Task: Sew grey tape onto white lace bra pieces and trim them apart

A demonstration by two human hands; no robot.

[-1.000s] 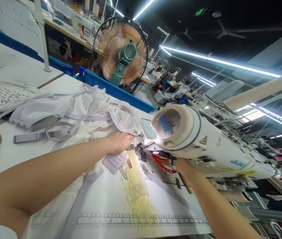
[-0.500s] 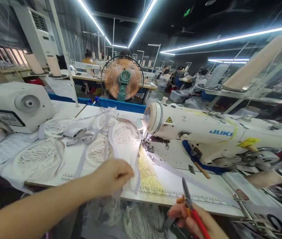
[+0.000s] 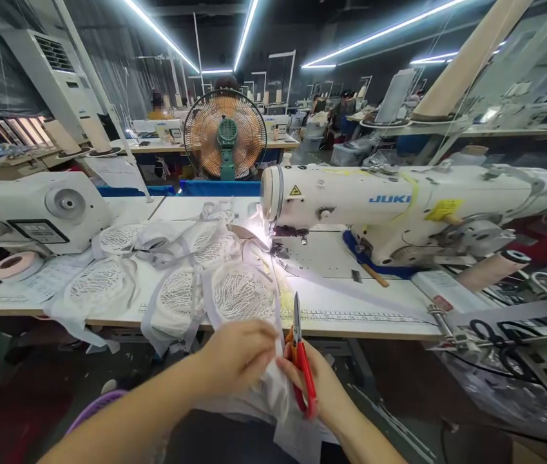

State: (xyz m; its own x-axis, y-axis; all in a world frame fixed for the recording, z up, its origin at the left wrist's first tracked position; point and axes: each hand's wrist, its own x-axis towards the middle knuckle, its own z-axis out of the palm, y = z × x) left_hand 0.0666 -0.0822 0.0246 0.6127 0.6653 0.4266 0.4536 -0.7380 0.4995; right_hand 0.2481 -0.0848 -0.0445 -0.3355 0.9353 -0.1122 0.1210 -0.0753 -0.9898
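Observation:
My left hand (image 3: 241, 356) is closed at the table's front edge, fingers pinching the edge of a white lace bra piece (image 3: 240, 293). That piece lies partly on the table, and sheer white fabric (image 3: 285, 412) hangs below my hands. In my right hand (image 3: 319, 380) is a pair of scissors (image 3: 303, 370) with red handles, its blades together and pointing up and away from me. My right thumb and fingertips are close to the fabric edge beside my left fingers; whether they grip it I cannot tell. Ahead stands a white sewing machine (image 3: 341, 196), its needle area lit.
More lace bra pieces (image 3: 96, 283) lie on the left of the table. A second sewing machine (image 3: 44, 209) and a tape roll (image 3: 16, 265) stand there. A grey strip (image 3: 350, 290) runs rightwards to a metal guide (image 3: 442, 316). Behind is a fan (image 3: 226, 132).
My right hand has come up and left with the scissors to meet my left hand. The lace piece has been drawn towards me, away from the needle. The view has shifted.

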